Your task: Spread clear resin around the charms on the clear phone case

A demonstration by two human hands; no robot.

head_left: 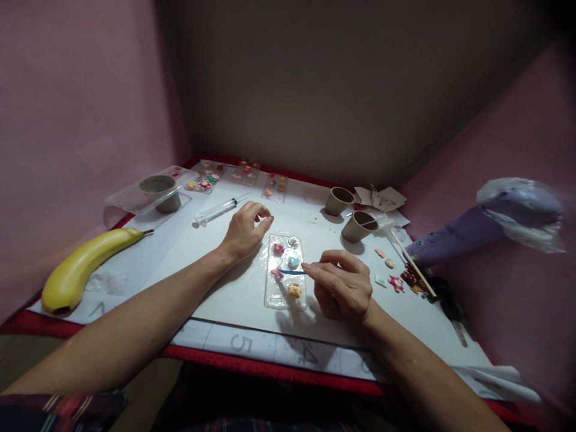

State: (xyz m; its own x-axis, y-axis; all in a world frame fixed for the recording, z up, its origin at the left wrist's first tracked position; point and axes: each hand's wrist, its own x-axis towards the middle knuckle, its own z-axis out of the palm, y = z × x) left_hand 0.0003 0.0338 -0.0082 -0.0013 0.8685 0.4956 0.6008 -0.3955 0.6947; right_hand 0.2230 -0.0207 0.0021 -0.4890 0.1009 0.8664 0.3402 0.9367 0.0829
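Note:
A clear phone case (287, 300) lies flat in front of me, carrying several small charms, among them a red-pink one (279, 248), a light blue one (294, 262) and a yellow bear-like one (294, 290). My right hand (344, 285) pinches a thin blue tool (292, 272) over the case, its tip at a pink charm (276, 273). Whether the tip touches that charm, I cannot tell. To the upper left of the case, my left hand (247, 231) rests on the white board, fingers loosely bent, thumb apart, holding nothing.
Left stand a large yellow banana (90, 267), a syringe (218, 211) and a clear lid (144, 195) by a cup. Bags of charms (274, 187) lie behind. Two brown cups (359, 227), loose charms (396, 283), a wooden stick (414, 264) and a purple roll (459, 234) are right.

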